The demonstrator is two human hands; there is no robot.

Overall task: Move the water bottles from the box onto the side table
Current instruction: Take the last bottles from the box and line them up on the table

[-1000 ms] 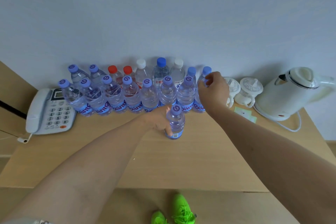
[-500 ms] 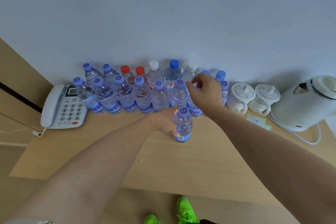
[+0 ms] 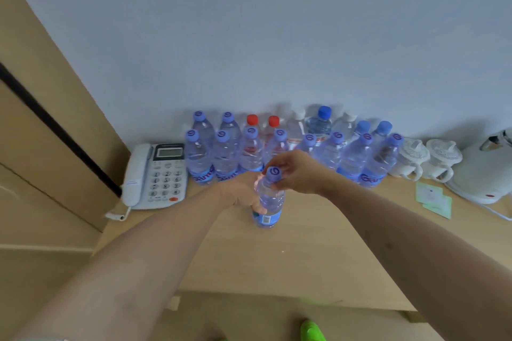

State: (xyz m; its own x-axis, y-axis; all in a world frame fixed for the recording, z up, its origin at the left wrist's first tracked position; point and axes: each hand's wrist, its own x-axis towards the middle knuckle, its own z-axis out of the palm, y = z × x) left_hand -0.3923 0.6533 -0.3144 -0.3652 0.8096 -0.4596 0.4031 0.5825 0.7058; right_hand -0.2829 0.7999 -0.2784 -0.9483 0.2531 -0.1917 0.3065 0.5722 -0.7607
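Purple is the cap of the bottle (image 3: 268, 198) that I hold now, and the bottle stands upright on the side table (image 3: 277, 260), alone, a little in front of the two rows of bottles (image 3: 291, 147) that are lined against the wall (image 3: 249, 36). My left hand (image 3: 239, 192) is wrapped around its body from the left side, with the fingers closed on the clear plastic, and my right hand (image 3: 297, 171) comes from the right and pinches it at the neck, just under the cap. So both hands grip the same bottle. Its long axis is vertical, maybe leaning slightly toward the rows, and its base seems to touch the wood, but I cannot say this for sure. The rows lie straight ahead of my hands, farther from me; the front row looks full from the telephone (image 3: 155, 174) on the left to the white lidded cups (image 3: 426, 159) and the kettle (image 3: 487, 169) on the right, without a clear gap. For this reason I think the bottle must begin a third line, and I need only to set it close before the front row. The left hand is lower on it and carries it better, so I would release the right one first. The box is not visible here.
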